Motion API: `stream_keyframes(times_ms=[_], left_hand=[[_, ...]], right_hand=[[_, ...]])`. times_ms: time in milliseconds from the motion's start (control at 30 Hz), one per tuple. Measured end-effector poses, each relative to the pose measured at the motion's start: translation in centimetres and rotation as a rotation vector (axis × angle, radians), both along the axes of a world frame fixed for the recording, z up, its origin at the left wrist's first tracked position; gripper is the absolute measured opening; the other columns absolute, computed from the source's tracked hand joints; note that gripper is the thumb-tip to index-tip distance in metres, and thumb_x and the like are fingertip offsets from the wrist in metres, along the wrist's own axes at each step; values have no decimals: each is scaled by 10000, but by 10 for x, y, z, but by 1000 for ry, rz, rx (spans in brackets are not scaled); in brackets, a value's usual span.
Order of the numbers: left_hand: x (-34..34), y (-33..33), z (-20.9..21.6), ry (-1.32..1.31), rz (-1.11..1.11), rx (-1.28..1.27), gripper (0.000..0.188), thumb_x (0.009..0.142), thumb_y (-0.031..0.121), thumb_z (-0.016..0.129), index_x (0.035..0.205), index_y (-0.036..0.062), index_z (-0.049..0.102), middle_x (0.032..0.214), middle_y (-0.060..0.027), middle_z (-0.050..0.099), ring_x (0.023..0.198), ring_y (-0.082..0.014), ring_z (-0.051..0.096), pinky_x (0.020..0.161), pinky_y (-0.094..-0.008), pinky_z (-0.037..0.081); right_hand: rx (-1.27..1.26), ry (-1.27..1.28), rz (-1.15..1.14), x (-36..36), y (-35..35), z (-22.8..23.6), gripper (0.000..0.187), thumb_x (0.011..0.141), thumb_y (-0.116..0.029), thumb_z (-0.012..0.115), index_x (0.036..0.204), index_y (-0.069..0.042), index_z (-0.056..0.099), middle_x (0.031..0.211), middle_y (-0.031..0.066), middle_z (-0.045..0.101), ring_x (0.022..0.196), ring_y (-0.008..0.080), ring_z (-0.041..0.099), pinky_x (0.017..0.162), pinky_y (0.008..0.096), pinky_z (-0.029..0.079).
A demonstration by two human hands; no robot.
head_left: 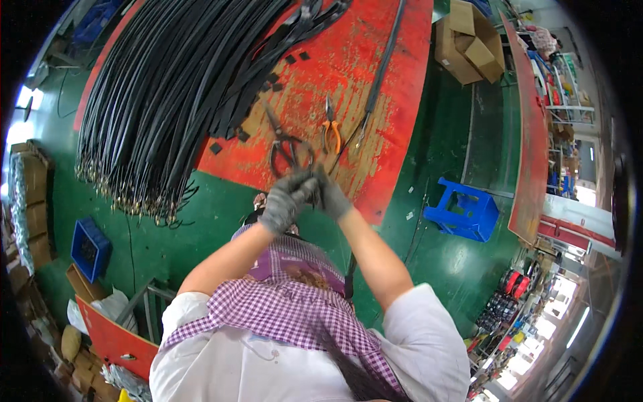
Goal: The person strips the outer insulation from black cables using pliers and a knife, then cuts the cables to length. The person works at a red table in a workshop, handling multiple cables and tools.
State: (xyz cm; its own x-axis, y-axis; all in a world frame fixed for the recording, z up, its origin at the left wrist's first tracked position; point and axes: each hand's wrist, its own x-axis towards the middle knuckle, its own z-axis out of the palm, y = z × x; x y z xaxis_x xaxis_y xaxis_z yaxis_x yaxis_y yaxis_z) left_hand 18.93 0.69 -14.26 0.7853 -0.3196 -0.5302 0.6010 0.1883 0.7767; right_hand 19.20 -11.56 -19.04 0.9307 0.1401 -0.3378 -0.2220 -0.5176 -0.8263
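Left hand (286, 203) curled beside right hand (331, 195), by red table (400, 114)

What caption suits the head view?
Gloved hands together at a worn red table with scissors, orange-handled pliers and many black cables.

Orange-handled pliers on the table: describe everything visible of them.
The pliers lie on the worn red table, between the scissors and a black cord. Their slim, tapering nose looks like grey metal and points away from the person; the two curved orange handles point back, spread apart. Whether the nose is fully closed is too small to tell. They lie just beyond the gloved right hand, not gripped.
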Motion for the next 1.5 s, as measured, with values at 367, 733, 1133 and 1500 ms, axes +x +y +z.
stream_keyframes(times_ms=[367, 733, 1133, 1500], left_hand=[[183, -242, -103, -735, -278, 1135, 492, 695, 264, 580, 1099, 37, 414, 980, -173, 513, 852, -352, 526, 758, -375, 422], [265, -198, -54, 522, -103, -635, 168, 787, 225, 455, 663, 112, 446, 486, 14, 403, 394, -104, 390, 337, -232, 313], [202, -24, 292, -194, -62, -402, 191, 834, 197, 419, 667, 110, 449, 486, 53, 355, 363, -43, 296, 321, -178, 237], [79, 121, 178, 119, -83, -38, 185, 802, 271, 492, 694, 123, 470, 499, 40, 373, 371, -65, 299, 336, -207, 233]], right_hand=[[-12, 298, -325, -219, -89, -17, 237, 772, -207, 484, 937, -37, 491, 931, 196, 526, 861, 351, 508, 742, 384, 417], [-175, 76, -173, -216, -190, -12, 181, 790, -213, 432, 831, -77, 544, 686, 96, 514, 606, 226, 501, 539, 313, 402], [245, 267, -383, -144, -153, 38, 259, 811, -278, 447, 810, -51, 572, 632, 7, 517, 562, 108, 438, 520, 251, 374], [212, 262, -262, -133, -58, -15, 296, 819, -298, 429, 871, -35, 555, 771, 106, 561, 708, 198, 510, 657, 287, 404]])
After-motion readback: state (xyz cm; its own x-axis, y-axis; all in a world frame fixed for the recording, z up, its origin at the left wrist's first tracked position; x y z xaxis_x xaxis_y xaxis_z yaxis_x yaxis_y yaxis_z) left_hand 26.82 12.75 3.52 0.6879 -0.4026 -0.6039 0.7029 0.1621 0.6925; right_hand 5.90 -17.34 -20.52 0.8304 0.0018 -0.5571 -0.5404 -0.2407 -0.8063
